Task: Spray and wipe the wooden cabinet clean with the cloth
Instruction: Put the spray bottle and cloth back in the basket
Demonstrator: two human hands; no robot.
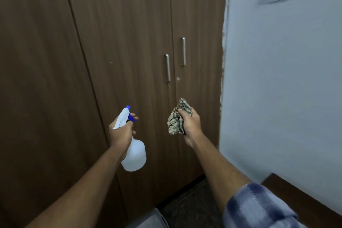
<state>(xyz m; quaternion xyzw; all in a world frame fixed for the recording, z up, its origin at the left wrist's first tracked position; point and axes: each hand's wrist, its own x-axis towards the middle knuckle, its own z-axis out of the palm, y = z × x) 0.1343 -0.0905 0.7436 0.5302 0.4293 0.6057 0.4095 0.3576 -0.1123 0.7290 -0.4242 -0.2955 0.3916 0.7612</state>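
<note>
Wooden cabinet fills the view ahead, doors shut, handles above both hands; left hand grip closed on spray bottle, nozzle aimed at the cabinet, finger on trigger ready to spray; right hand grip bunching cloth, held just off the cabinet for wiping.

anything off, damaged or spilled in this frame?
No spill. The wall edge beside the wooden cabinet looks ragged and chipped, and small pale specks dot the doors. Both door handles sit straight. Left hand grips the spray bottle; right hand holds the cloth.
</note>
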